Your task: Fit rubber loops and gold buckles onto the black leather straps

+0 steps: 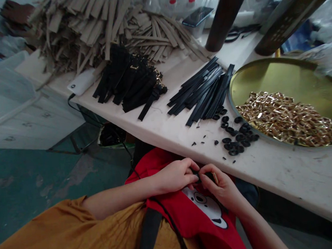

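Note:
My left hand and my right hand meet above my lap, just off the table's front edge. Both pinch a small black strap, mostly hidden by the fingers. A gold-coloured buckle piece shows at the fingers of my right hand. On the table, loose black strips lie fanned out. Several coiled black pieces rest close to the round tray. Black straps with gold buckles are heaped further left.
A gold round tray holds many gold buckles. Behind are piles of grey-beige strips, a phone, scissors and two dark posts. A white power bank with a cable lies at the table's left edge.

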`<action>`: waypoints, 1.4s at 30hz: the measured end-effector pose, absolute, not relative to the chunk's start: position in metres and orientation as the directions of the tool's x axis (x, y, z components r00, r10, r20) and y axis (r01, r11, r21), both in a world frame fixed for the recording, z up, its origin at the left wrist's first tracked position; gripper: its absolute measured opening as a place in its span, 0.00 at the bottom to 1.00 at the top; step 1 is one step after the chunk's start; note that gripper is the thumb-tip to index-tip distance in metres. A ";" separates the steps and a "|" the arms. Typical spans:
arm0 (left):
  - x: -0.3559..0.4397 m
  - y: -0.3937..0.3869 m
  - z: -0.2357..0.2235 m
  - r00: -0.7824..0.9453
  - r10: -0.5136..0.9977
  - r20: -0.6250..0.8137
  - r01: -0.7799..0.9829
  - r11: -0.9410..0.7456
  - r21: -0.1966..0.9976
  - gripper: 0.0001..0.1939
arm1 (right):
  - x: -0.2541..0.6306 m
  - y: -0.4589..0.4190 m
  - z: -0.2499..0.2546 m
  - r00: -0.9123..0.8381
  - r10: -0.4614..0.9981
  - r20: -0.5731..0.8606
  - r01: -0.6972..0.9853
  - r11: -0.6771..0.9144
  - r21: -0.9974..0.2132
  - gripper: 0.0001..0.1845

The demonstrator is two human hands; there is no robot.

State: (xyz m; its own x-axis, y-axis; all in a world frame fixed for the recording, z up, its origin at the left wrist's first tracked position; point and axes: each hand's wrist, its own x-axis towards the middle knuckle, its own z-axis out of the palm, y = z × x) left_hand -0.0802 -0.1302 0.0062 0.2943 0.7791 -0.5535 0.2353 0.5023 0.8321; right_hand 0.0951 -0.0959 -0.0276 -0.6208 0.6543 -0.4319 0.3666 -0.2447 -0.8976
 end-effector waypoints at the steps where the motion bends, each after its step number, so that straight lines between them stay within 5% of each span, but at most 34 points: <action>1: -0.079 -0.131 0.007 0.301 0.770 -0.563 0.242 0.509 0.826 0.12 | 0.096 -0.096 -0.027 -0.635 0.643 -0.429 0.372 -0.231 -0.899 0.09; 12: -0.101 -0.126 0.010 0.433 0.633 -0.641 0.311 0.563 0.766 0.11 | 0.087 -0.108 -0.033 -0.523 0.761 -0.384 0.282 -0.270 -0.921 0.10; 22: -0.093 -0.141 0.020 0.388 0.746 -0.540 0.544 0.288 0.788 0.13 | 0.089 -0.117 -0.024 -0.619 0.750 -0.232 0.429 0.076 -0.900 0.07; 31: -0.093 -0.141 0.027 0.372 0.781 -0.502 0.587 0.222 0.779 0.13 | 0.090 -0.121 -0.017 -0.611 0.728 -0.311 0.334 -0.119 -0.935 0.11; 35: -0.094 -0.135 0.028 0.398 0.780 -0.482 0.568 0.203 0.798 0.14 | 0.084 -0.125 -0.017 -0.474 0.833 -0.285 0.293 -0.156 -0.943 0.12; 42: -0.098 -0.129 0.027 0.419 0.759 -0.498 0.466 0.291 0.836 0.10 | 0.071 -0.127 -0.017 -0.311 0.933 -0.183 0.332 -0.073 -0.940 0.11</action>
State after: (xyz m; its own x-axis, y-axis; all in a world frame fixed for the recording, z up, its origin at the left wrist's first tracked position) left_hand -0.0982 -0.1291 0.0268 0.4193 0.7590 -0.4981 0.4655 0.2913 0.8357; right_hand 0.0712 -0.1266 -0.0171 -0.3111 0.9327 -0.1826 0.3323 -0.0732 -0.9403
